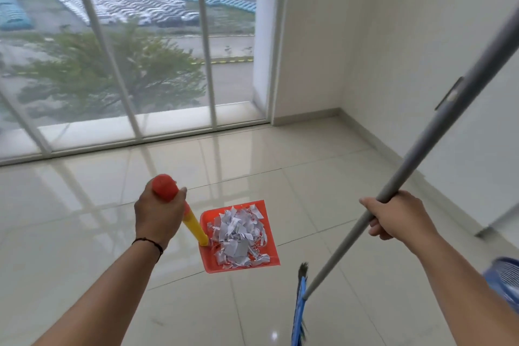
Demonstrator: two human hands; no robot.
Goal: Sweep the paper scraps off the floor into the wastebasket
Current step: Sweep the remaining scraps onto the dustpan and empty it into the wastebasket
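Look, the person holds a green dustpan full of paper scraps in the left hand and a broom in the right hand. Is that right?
Not quite: the dustpan is orange-red, not green, as the head view shows. The rest holds: the paper scraps fill it, the left hand grips its handle, and the right hand holds the broom.

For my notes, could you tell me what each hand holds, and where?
Left hand grips the dustpan by its handle's red top; right hand grips the broom mid-pole.
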